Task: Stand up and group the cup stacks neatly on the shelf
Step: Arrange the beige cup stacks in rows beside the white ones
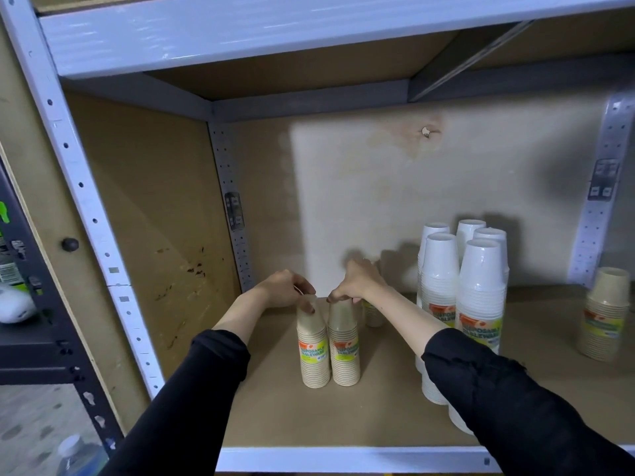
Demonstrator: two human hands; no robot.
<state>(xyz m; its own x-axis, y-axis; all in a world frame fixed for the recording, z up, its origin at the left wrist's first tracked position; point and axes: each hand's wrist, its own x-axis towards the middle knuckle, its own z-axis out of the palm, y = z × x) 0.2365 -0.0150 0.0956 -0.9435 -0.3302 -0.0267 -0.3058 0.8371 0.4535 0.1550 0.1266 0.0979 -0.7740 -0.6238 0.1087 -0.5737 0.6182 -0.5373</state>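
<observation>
Two tan cup stacks [328, 345] stand touching, left hand [287, 289] and right hand [357, 285] each gripping one's top.

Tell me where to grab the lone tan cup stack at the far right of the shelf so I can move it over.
Grip the tan cup stack around its middle, on the labelled band, coming from its open left front. It stands upright with the narrow end up, so a top pinch might slip; nothing crowds its sides.
</observation>
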